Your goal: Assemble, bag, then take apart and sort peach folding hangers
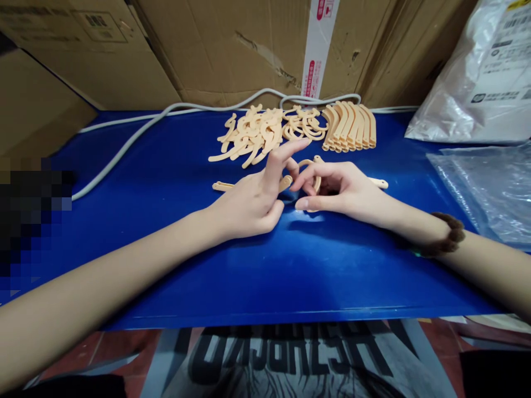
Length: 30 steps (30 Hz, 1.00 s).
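My left hand curls round a long beige plastic arm, its index finger raised. One rounded end of that arm comes out near the thumb. Close by on the right, my right hand pinches a curved beige plastic hook between thumb and fingers. Behind this hand the end of another beige arm sticks out; whether it joins the hook is hidden. The fingertips of both hands are close together just above the blue table.
Behind the hands lie a loose heap of curved arms, a pile of hooks and neatly stacked arms. A grey cable runs along the back by cardboard boxes. Plastic bags stand at the right.
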### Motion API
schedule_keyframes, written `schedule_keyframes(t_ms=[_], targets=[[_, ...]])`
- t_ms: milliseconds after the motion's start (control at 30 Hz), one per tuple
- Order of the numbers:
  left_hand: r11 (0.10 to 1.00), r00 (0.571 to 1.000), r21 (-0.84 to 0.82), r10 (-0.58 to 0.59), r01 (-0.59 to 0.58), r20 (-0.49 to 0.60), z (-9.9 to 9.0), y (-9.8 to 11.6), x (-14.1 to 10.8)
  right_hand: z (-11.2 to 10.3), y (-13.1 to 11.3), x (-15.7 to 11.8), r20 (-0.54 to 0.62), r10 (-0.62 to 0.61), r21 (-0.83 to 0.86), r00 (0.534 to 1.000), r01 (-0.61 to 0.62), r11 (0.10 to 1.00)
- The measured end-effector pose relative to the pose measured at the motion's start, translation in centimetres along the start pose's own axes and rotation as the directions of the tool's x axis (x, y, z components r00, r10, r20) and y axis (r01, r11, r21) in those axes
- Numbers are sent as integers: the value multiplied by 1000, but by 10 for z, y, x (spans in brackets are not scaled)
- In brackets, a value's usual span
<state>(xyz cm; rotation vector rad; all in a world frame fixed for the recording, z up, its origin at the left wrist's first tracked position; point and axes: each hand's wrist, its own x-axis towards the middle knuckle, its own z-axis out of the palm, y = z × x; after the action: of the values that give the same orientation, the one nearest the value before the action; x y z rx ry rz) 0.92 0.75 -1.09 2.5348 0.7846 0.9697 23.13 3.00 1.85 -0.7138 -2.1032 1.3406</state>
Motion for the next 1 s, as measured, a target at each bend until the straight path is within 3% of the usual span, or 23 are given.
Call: schedule_keyframes(t_ms=[133, 233, 433, 600, 700, 833, 1000], targets=[[997, 999, -78, -26, 24, -28, 4, 5, 3, 7, -1, -3, 32, -81, -222, 996, 86, 971], [992, 997, -116, -51, 44, -54, 4, 7, 4, 11, -4, -4, 3, -106, -276, 994, 102, 956], [994, 989, -23, -107, 105, -105, 7, 11, 2, 14, -4, 1, -136, -2, -119, 991, -14, 993], [996, 993, -1, -84, 85, -81, 9, 16, 1, 13, -1, 3, -151, -30, -156, 988, 6, 988], [992, 989, 64, -99, 106, -111, 5, 15, 3, 10, -1, 2, -220, -39, -122, 975, 12, 992], [967, 989, 234, -77, 106, -129, -1, 13, 6, 6, 0, 3, -274, -12, -20, 962, 7, 1000], [941, 976, 283, -142, 185, -167, -7, 15, 6, 5, 3, 6, -347, 33, 171, 937, 29, 985]])
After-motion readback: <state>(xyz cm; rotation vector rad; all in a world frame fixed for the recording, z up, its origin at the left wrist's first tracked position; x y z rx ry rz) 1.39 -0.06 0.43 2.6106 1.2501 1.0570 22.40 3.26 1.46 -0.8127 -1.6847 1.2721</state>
